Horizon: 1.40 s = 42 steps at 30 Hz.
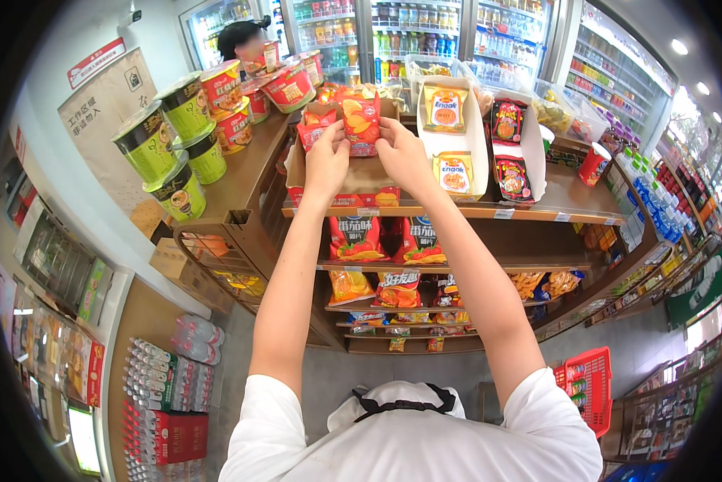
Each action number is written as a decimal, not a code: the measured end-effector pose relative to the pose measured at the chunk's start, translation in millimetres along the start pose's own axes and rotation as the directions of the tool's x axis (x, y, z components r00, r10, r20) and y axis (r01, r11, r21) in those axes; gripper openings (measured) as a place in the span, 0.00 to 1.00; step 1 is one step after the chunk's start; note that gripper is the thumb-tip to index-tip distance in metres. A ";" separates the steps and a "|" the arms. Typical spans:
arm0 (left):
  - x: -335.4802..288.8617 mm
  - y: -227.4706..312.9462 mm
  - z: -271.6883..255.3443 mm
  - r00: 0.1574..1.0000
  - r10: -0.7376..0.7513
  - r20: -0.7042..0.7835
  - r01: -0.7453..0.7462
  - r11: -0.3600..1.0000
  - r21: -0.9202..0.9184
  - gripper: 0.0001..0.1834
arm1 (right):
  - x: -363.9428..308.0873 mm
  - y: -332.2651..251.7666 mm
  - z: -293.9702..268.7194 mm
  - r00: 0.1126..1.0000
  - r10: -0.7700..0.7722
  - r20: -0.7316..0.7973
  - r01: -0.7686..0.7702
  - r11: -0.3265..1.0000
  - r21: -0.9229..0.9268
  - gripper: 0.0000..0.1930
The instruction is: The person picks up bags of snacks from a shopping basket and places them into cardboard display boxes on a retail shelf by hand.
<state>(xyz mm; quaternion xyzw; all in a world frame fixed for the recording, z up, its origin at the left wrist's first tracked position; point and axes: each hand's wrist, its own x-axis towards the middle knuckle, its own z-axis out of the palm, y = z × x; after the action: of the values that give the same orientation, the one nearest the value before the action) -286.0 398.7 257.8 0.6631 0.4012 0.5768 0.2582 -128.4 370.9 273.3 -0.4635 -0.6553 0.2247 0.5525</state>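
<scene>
White shirt [417, 450] nearest, the left hand [329, 161] and right hand [403, 159] held a red bag [362, 127] between them at the open carton [369, 170] on the shelf [568, 191], where uneven fingertip pressure could have let it slip or tip against the neighbouring bag [316, 120].

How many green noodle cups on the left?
4 visible, stacked in twos: nearer upper cup, nearer lower cup, farther upper cup, farther lower cup. More may be hidden behind.
</scene>
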 end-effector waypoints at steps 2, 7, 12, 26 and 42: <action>0.8 -7.5 0.7 0.999 -0.021 0.030 0.020 1.000 0.024 0.21 | 6.0 6.8 5.4 1.000 0.021 0.000 -0.021 0.999 -0.036 0.24; -0.3 -35.7 11.4 0.995 -0.080 0.056 0.077 0.996 0.045 0.25 | 12.2 4.2 15.9 0.982 0.181 0.063 -0.171 0.976 -0.138 0.25; -0.7 -29.3 10.2 0.990 -0.100 0.099 0.085 0.985 0.151 0.26 | 20.9 7.7 19.9 0.933 0.330 0.141 -0.312 0.941 -0.134 0.24; -13.0 9.9 -16.3 0.969 -0.179 0.168 0.099 0.913 0.396 0.25 | 23.4 10.1 21.2 0.924 0.359 0.132 -0.317 0.911 -0.263 0.35; -29.7 28.6 22.4 0.991 0.031 0.132 -0.001 0.975 -0.222 0.21 | -43.1 11.5 -36.6 0.979 0.112 -0.168 -0.070 0.969 0.236 0.26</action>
<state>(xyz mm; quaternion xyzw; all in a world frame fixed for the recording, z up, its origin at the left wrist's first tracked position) -258.0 361.2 259.8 0.6710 0.3108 0.5737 0.3522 -91.9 331.4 252.4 -0.4450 -0.5502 0.2810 0.6483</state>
